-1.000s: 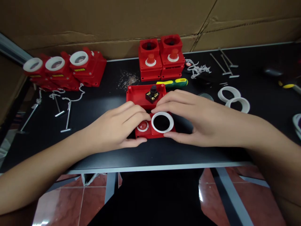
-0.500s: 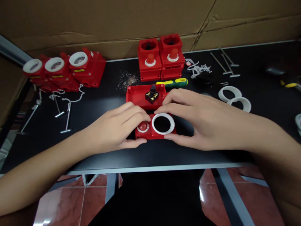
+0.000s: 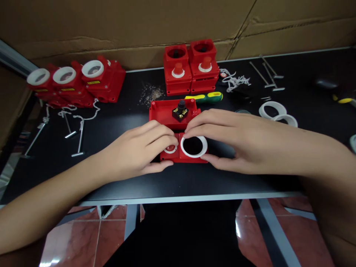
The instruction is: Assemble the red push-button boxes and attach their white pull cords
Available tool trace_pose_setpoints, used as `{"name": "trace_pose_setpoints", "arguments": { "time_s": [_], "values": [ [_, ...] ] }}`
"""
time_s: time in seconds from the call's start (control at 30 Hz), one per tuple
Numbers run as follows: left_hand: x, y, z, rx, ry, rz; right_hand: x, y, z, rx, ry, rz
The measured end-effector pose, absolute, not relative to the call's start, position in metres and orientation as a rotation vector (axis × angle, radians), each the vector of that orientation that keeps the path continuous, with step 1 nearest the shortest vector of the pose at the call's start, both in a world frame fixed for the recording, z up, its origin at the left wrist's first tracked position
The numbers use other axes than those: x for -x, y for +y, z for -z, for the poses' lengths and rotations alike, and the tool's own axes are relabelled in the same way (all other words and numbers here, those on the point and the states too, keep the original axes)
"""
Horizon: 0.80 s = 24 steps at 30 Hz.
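On the dark table in front of me lies a red box cover (image 3: 175,159) with a round red lens in its left part. A white ring (image 3: 205,149) sits over the round opening on its right. My left hand (image 3: 147,148) grips the cover's left end, thumb at the front edge, fingers partly over the lens. My right hand (image 3: 230,139) has its fingertips and thumb around the white ring. Just behind the cover stands an open red box base (image 3: 162,111) with a black switch block (image 3: 180,112) inside.
Behind are two red boxes (image 3: 178,86) and a green-yellow screwdriver (image 3: 207,98). Three red boxes with white rings (image 3: 104,81) stand at left, small metal hammers (image 3: 80,139) on cords before them. To the right lie loose white rings (image 3: 272,109), metal rods (image 3: 268,76) and white cord (image 3: 235,81).
My right hand has shifted slightly on the ring, its thumb moving right along the front side. The ring looks slightly turned or tilted. My left hand stays on the cover.
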<state>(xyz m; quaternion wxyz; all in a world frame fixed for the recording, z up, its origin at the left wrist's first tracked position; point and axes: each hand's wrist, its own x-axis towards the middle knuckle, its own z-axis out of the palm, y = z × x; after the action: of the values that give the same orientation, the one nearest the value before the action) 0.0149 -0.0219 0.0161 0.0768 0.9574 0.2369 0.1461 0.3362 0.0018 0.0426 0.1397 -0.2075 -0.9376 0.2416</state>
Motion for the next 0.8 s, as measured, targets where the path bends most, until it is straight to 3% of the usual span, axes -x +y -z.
{"name": "trace_pose_setpoints", "arguments": {
  "time_s": [0.37, 0.8],
  "values": [
    [-0.015, -0.022, -0.015, -2.827, 0.707, -0.451, -0.33, 0.0, -0.034, 0.701, -2.754, -0.421],
    [-0.014, -0.021, -0.016, -2.827, 0.714, -0.453, -0.338, 0.0, -0.048, 0.598, -2.72, -0.676]
  ]
}}
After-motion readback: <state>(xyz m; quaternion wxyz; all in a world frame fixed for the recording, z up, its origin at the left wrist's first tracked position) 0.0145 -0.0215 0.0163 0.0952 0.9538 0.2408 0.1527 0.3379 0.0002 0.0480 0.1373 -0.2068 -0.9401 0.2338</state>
